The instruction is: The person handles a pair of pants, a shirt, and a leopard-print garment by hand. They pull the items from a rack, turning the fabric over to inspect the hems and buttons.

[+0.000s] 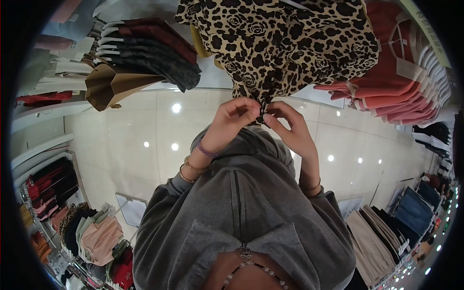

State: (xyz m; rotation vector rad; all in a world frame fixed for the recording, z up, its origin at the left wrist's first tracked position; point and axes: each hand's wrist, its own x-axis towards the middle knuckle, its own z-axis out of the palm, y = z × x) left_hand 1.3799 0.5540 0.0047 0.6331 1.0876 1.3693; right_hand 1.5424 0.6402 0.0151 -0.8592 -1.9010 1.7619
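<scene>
A leopard-print garment (290, 46) with dark rose shapes hangs at the top centre, its lower part gathered to a narrow point. My left hand (237, 116), wearing a purple band at the wrist, pinches this gathered end from the left side. From the right, my right hand (290, 123) holds the same end between thumb and fingers. Both sets of fingertips nearly meet around the dark tip of the fabric. Exactly how the cloth is folded between them is too small to tell.
Dark and maroon clothes (154, 50) hang at upper left beside a brown paper bag (113, 84). Coral garments (391, 82) hang at upper right. Racks with trousers (372, 241) and a pink top (101, 237) stand at the lower sides. Pale tiled floor (130, 130) lies below.
</scene>
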